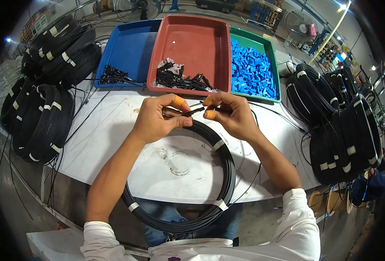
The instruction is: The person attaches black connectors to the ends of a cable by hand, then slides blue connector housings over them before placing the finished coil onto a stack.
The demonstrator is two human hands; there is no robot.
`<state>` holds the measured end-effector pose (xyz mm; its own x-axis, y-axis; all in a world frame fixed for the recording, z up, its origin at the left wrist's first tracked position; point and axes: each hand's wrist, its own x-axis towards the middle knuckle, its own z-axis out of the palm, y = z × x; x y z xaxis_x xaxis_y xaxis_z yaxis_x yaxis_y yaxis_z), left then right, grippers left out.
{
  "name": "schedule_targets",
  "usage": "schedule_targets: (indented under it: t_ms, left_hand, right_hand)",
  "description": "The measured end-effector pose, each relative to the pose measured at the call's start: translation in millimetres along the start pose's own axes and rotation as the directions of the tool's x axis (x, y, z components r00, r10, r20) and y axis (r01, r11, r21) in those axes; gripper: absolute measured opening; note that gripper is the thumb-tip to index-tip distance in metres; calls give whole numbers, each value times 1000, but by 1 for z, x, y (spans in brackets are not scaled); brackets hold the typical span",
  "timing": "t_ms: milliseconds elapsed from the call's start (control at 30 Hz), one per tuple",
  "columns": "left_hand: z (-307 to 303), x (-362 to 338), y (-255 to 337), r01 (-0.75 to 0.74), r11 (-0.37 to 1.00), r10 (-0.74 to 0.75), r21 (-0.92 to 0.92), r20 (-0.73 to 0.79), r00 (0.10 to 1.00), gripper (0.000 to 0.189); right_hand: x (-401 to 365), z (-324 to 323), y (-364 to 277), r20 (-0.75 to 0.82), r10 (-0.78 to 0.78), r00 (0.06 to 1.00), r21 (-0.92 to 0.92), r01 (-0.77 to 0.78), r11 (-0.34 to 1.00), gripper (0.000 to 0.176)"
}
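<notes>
My left hand pinches a small black connector piece between thumb and fingers, with orange tape on the index finger. Facing it, my right hand is closed on the end of a thin black cable, its thumb and index fingertips wrapped in orange tape. Both hands meet above the far edge of a coil of black cable, bound with white tape. The coil lies partly on the white table and overhangs its front edge above my lap. Fingers hide exactly how connector and cable end touch.
Beyond my hands stand a blue tray with black pieces, a red tray with black pieces and clear scraps, and a green tray of blue clips. Taped black cable coils are stacked left and right.
</notes>
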<state>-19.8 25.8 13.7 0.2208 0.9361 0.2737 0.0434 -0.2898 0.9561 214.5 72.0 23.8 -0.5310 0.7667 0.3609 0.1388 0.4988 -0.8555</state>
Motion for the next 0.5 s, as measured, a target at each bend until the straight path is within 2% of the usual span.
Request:
schedule_targets:
  t_ms: [100,167,333,367,433,467,500]
  left_hand:
    - [11,-1,-3,50,997,-48,-62,30,998,25]
    - [16,-1,0,48,999,-48,1,35,998,30]
    - [22,-3,3,58,998,-57,-13,66,996,31]
    - [21,-3,0,59,998,-58,-13,67,996,31]
    - [20,-2,-7,-65,997,61,52,72,996,32]
    - [20,-2,-6,-65,996,61,53,72,996,32]
    - [22,-1,-3,-17,999,19,-28,48,999,32]
  right_hand:
    - [1,0,2,-17,18,1000,-32,-19,999,20]
    - [0,-1,3,31,45,998,95,-48,994,21]
    - [-1,0,1,37,12,999,156,-17,988,20]
    - [0,-1,1,39,21,999,119,-25,993,20]
    - [2,-3,-3,41,31,999,83,-34,996,21]
    - [3,-5,-10,64,88,994,20,-89,996,19]
    - [2,-6,-13,83,147,986,-44,-143,989,18]
